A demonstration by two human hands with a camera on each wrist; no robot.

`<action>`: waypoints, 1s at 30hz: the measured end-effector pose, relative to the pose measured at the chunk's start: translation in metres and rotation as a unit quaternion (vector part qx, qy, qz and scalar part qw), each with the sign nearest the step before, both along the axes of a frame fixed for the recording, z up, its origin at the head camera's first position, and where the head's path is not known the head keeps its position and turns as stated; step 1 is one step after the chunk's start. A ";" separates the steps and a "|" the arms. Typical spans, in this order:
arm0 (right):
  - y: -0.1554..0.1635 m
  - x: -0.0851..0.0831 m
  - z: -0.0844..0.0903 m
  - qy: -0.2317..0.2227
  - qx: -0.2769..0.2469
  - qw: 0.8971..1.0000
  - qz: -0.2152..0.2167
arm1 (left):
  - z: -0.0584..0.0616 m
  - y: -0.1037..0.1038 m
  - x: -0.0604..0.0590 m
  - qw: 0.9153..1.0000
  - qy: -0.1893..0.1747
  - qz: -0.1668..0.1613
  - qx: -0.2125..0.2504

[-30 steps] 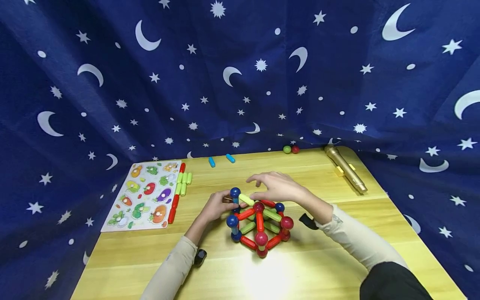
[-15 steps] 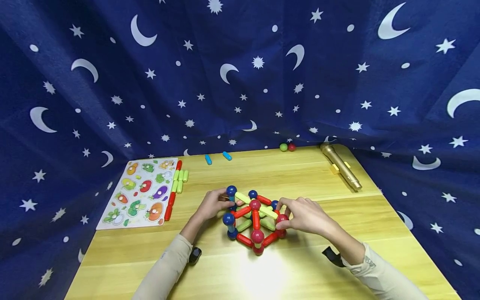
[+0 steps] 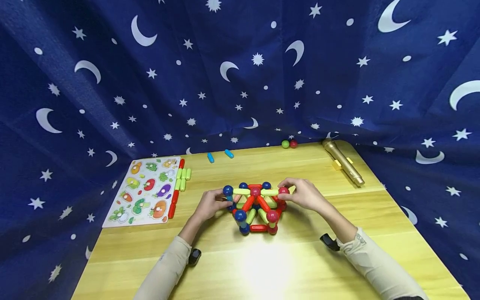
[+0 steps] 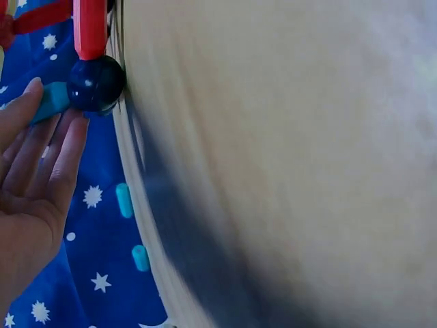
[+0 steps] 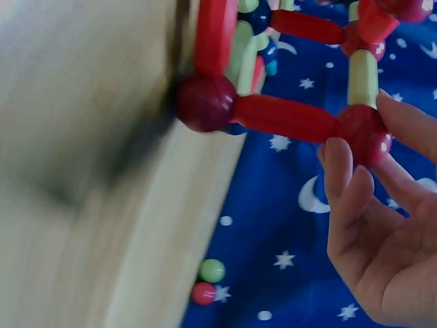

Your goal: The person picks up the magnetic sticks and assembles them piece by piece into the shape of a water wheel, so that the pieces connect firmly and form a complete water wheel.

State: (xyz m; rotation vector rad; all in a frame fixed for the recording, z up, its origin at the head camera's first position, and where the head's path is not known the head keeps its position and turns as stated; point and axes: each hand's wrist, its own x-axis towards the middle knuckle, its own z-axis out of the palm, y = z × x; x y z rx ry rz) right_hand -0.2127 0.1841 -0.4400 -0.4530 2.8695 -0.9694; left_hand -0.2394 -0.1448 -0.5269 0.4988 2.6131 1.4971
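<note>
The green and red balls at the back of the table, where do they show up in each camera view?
Head: the green and red balls lie at the table's far edge, centre-right, against the starry curtain.
Left wrist: not in it.
Right wrist: the pair sits at bottom centre, by the table edge.
Shared landmark: the rod-and-ball structure, seen in all three views.

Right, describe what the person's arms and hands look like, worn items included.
Both hands, the left hand and the right hand, are bare: no gloves, and no rings or watch that the views show. Each forearm wears a long cream sleeve ending at the wrist; the right sleeve carries a small dark marking near its cuff. A small black device sits under each wrist.
</note>
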 end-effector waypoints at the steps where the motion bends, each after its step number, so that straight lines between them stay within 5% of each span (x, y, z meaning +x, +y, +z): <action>1: 0.001 -0.004 -0.002 -0.008 -0.019 1.000 -0.001 | 0.000 0.000 0.000 1.000 0.000 0.000 -0.002; 11: 0.007 -0.026 -0.026 -0.067 -0.142 0.987 -0.029 | 0.004 0.009 0.002 1.000 -0.005 0.015 0.014; 20: 0.004 -0.032 -0.033 -0.065 -0.166 0.982 -0.066 | 0.002 0.013 0.003 0.999 0.039 0.026 0.016; 30: 0.005 -0.023 -0.034 -0.036 -0.171 0.983 -0.055 | 0.004 0.007 0.011 0.999 0.037 0.036 -0.004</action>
